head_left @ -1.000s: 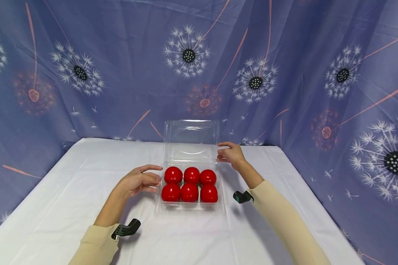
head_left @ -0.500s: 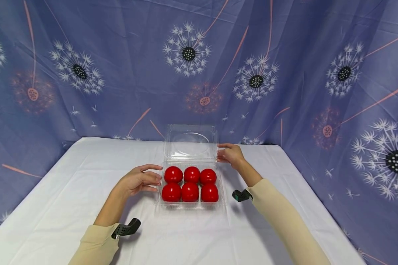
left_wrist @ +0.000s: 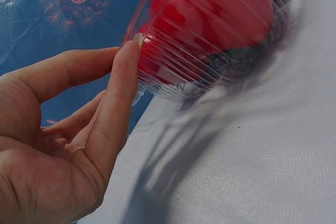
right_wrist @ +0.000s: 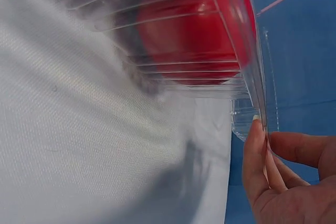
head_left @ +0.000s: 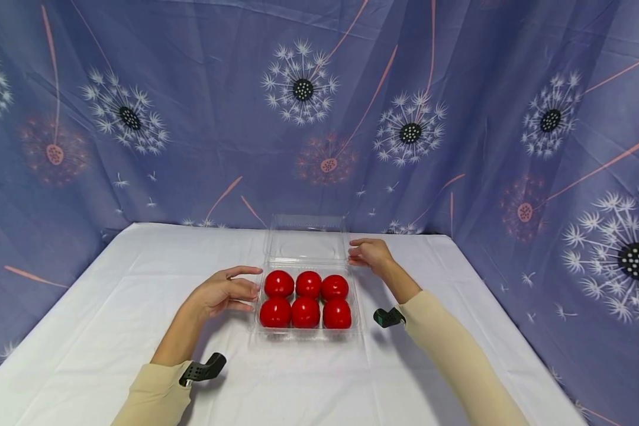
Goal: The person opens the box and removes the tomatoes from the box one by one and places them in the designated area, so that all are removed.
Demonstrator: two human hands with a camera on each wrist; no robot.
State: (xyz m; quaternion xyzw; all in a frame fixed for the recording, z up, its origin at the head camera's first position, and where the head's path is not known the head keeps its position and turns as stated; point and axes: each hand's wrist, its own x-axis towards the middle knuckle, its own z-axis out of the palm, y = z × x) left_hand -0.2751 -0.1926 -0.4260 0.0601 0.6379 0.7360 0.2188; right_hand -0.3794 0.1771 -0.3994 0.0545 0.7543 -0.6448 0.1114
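A clear plastic clamshell container (head_left: 309, 335) sits on the table with its hinged lid (head_left: 306, 245) tilted back, away from the person. In its base lie several shiny red tomatoes (head_left: 305, 312) in two rows; a green leafy bit shows under one in the left wrist view. My left hand (head_left: 225, 291) is at the base's left side, thumb and finger pinching its rim (left_wrist: 134, 24). On the far right, my right hand (head_left: 371, 253) pinches the lid's edge between thumb and fingers, close to the hinge. The lower fingers are partly hidden.
A white cloth (head_left: 293, 384) covers the table. Behind and at both sides hangs a blue-purple curtain (head_left: 218, 118) with a dandelion print. Black wrist cameras (head_left: 202, 368) sit on both beige sleeves (head_left: 458, 355).
The lid has tilted farther back and down toward the table behind the base. My right hand has lowered slightly along with it. The left hand and tomatoes stay in place.
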